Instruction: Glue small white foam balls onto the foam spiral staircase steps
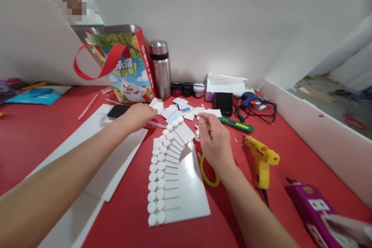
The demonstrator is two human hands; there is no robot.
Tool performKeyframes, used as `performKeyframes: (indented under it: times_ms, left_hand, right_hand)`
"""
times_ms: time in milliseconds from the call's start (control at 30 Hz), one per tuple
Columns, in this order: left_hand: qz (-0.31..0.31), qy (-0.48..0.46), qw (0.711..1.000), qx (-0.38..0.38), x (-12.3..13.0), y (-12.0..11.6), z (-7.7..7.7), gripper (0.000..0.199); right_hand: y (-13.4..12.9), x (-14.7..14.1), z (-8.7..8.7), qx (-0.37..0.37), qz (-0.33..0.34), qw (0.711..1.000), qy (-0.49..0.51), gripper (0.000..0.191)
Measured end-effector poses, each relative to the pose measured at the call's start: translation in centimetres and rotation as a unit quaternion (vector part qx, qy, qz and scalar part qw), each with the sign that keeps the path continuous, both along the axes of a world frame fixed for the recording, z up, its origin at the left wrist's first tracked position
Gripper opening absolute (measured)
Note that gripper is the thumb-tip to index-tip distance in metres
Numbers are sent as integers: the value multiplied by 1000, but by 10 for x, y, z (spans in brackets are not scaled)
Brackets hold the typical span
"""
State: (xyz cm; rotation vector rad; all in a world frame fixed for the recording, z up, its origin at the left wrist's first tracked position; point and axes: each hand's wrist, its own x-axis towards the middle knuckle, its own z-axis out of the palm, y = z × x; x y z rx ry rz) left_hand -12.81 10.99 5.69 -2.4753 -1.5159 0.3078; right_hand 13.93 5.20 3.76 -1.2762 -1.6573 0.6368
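Near the back of the red table, my left hand (141, 117) reaches over loose white card pieces (173, 111). Its fingers are bent together beside a white scrap (157, 105); whether they grip anything is hidden. My right hand (214, 137) is raised with thumb and fingertips drawn together, by a few small white discs (197, 135); what they pinch is too small to make out. Between the hands lies a glossy white board (193, 186). Round white discs (160, 174) run along it in a curved double row, with narrow slats fanning out beside them.
At right lie a green box cutter (236, 124), a yellow glue gun (263, 162), a purple pack (312, 213) and a yellow ring (209, 180). Behind stand a steel bottle (161, 71), a colourful bag (124, 66) and paint jars (187, 89). A phone (117, 111) rests on white boards (122, 166).
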Motion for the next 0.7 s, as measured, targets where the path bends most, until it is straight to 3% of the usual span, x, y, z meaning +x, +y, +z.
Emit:
performKeyframes:
  times_ms: [167, 267, 367, 500, 633, 700]
  left_hand:
    - [-12, -81, 995, 61, -4, -3, -10, 27]
    - [2, -146, 982, 118, -3, 0, -3, 26]
    - [-10, -227, 961, 156, 4, 1, 20, 28]
    - [-57, -400, 885, 232, 22, -13, 68, 21]
    - [-81, -449, 826, 331, 46, -58, 112, 28]
    - [-30, -412, 836, 361, 61, -85, 121, 25]
  right_hand:
    - [2, 1, 0, -29, 2, 999, -21, 34]
    - [4, 2, 0, -39, -1, 999, -13, 34]
    - [5, 2, -1, -47, -8, 999, -9, 35]
    - [6, 4, -1, -32, -25, 999, -8, 34]
    - [5, 6, 11, 3, -43, 998, 47, 31]
    - [2, 6, 26, -24, -12, 992, 124, 33]
